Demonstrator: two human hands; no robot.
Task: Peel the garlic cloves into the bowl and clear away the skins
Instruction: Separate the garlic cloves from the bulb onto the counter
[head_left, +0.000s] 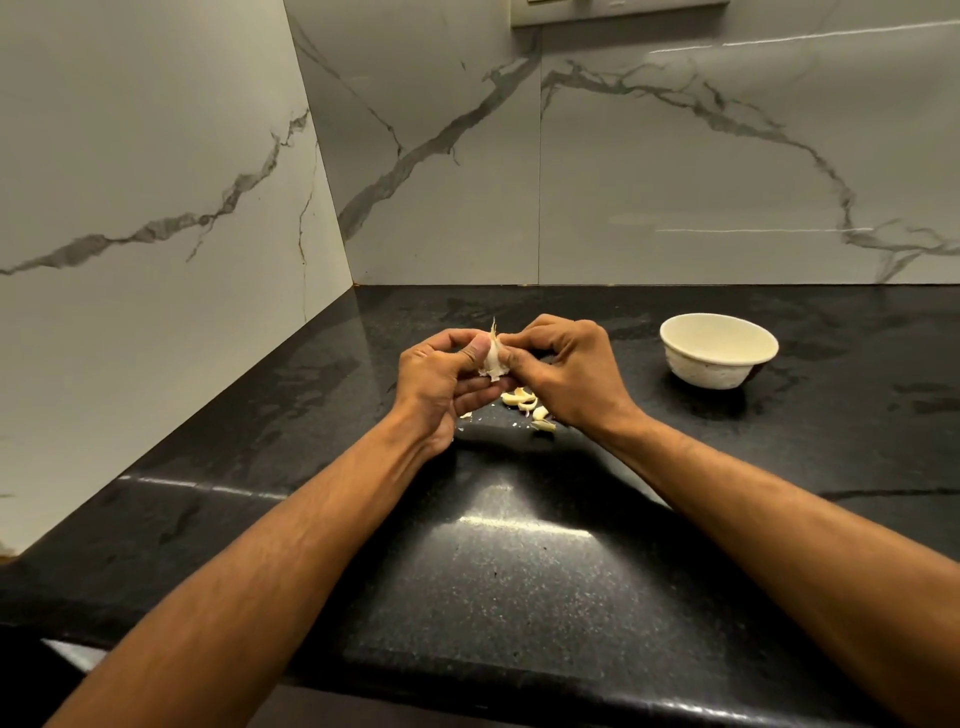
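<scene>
Forearms lead to mid-frame, where left hand (441, 384) and right hand (563, 371) pinch a garlic piece (492, 358), peeling underway; next, drop it into the bowl (719, 349) at right.

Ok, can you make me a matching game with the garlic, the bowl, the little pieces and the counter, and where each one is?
Things:
1. garlic
2. bowl
3. loose garlic pieces
4. counter

Places or looks:
A. black and speckled
B. lying on the counter under the hands
C. pinched between the left hand and right hand
D. standing off to the right

Pairs: 1-C, 2-D, 3-B, 4-A
</scene>
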